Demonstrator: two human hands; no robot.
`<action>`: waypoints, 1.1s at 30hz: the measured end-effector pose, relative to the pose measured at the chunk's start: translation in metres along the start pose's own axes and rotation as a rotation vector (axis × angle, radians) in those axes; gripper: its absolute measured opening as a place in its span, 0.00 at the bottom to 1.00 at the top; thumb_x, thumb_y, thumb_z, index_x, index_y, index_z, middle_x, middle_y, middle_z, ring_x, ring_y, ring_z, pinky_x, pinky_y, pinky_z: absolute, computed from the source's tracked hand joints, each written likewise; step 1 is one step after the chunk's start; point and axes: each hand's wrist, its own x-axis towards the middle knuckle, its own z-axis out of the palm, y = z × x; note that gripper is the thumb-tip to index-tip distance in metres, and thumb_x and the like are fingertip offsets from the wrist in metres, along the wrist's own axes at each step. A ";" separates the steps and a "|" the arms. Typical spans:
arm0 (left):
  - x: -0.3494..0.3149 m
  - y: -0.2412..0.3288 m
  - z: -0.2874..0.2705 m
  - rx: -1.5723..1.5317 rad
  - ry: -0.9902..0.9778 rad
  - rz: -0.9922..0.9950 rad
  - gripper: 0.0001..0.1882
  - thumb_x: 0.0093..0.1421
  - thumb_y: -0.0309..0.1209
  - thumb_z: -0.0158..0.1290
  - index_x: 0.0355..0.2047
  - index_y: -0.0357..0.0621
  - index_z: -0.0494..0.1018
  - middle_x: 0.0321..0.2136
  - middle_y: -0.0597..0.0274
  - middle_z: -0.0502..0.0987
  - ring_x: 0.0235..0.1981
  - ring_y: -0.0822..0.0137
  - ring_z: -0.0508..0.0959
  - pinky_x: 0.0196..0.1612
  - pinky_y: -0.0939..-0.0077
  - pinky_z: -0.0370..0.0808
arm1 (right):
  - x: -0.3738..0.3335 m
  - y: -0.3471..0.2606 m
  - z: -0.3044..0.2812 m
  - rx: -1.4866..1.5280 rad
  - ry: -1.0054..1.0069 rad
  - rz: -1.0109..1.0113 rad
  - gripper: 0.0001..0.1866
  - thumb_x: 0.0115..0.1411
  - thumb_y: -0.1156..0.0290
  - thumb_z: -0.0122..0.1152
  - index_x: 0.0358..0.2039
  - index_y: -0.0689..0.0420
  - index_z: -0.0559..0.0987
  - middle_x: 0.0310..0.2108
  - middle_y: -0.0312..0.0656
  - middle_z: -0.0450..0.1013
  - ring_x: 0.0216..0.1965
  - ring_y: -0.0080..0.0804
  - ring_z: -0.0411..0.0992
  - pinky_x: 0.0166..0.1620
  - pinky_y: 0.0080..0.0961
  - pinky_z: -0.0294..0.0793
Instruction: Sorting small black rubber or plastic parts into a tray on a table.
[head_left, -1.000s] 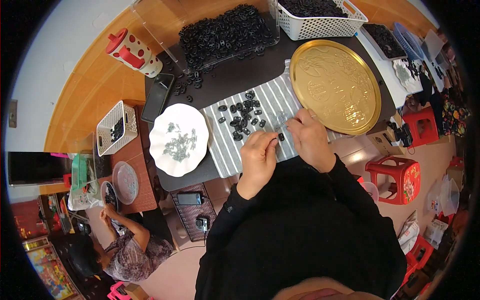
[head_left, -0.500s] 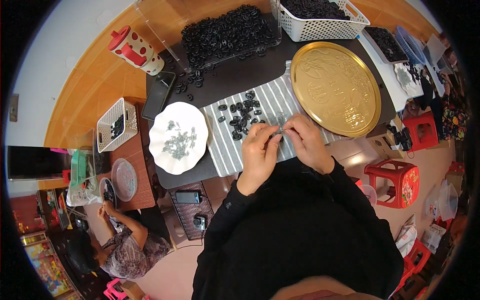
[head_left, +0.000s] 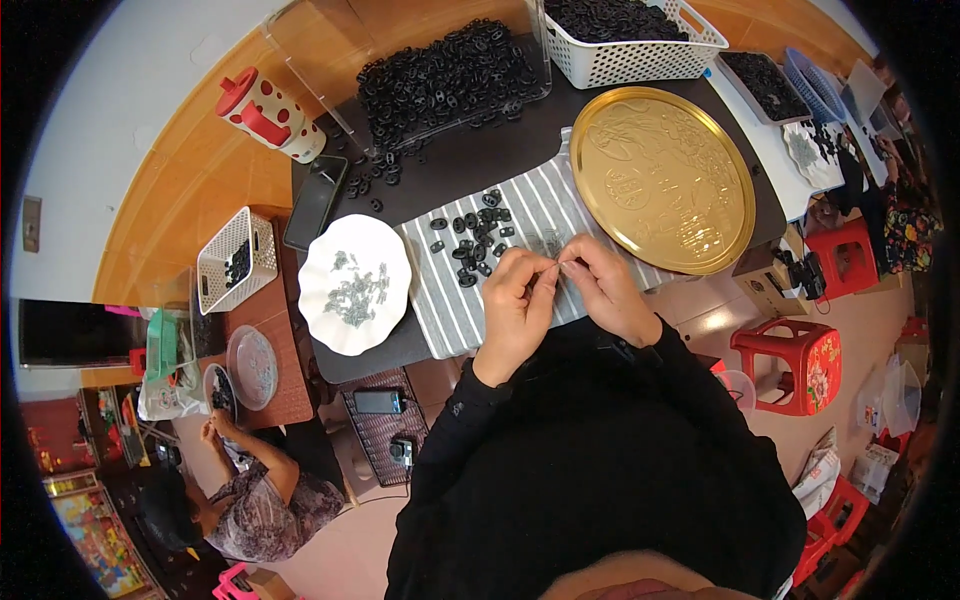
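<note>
My left hand point(head_left: 518, 305) and my right hand point(head_left: 608, 290) meet fingertip to fingertip over a grey striped cloth point(head_left: 432, 315). Both are closed in a pinch; whatever lies between the fingers is too small to make out. Just beyond them on the cloth is a little heap of thin clear-grey pieces point(head_left: 545, 240). To the left of that, several small black oval parts with holes point(head_left: 480, 232) lie scattered. A white scalloped plate point(head_left: 318, 250) at the cloth's left side carries more small clear-grey pieces point(head_left: 357, 293).
A round gold tray point(head_left: 665, 180) lies to the right. Behind are a clear bin point(head_left: 445, 85) of black parts and a white basket point(head_left: 630, 62). A phone point(head_left: 316, 203) and a dotted tumbler point(head_left: 270, 115) stand back left. Another person point(head_left: 255, 500) works at the lower left.
The view has shifted slightly. My fingertips remain pinched together in nearly the same place, with the two hands a little closer. The things on the cloth look much the same.
</note>
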 end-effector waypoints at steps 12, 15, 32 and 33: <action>0.002 -0.002 0.002 -0.075 -0.001 -0.021 0.01 0.58 0.19 0.54 0.29 0.34 0.74 0.26 0.61 0.71 0.22 0.73 0.69 0.24 0.81 0.65 | 0.002 0.002 -0.009 0.207 -0.052 0.112 0.02 0.62 0.79 0.53 0.34 0.64 0.73 0.28 0.44 0.71 0.29 0.31 0.70 0.35 0.26 0.69; 0.002 -0.003 0.002 -0.059 -0.006 -0.021 0.01 0.58 0.19 0.54 0.29 0.34 0.74 0.26 0.60 0.71 0.23 0.73 0.70 0.25 0.80 0.66 | 0.003 0.001 -0.008 0.159 -0.057 0.100 0.03 0.61 0.78 0.54 0.33 0.64 0.73 0.27 0.43 0.70 0.28 0.29 0.69 0.34 0.25 0.68; 0.002 0.003 0.001 -0.091 -0.032 -0.027 0.01 0.57 0.19 0.54 0.29 0.34 0.75 0.26 0.61 0.72 0.23 0.72 0.70 0.26 0.79 0.66 | -0.003 0.003 -0.005 0.345 -0.009 0.184 0.02 0.62 0.78 0.54 0.32 0.63 0.73 0.27 0.35 0.69 0.30 0.19 0.66 0.34 0.19 0.66; 0.002 0.003 0.001 -0.091 -0.034 -0.027 0.01 0.57 0.19 0.54 0.29 0.34 0.75 0.26 0.61 0.72 0.23 0.72 0.70 0.26 0.79 0.66 | -0.003 0.003 -0.004 0.345 -0.007 0.184 0.02 0.62 0.78 0.54 0.32 0.63 0.73 0.27 0.35 0.69 0.30 0.19 0.66 0.34 0.19 0.66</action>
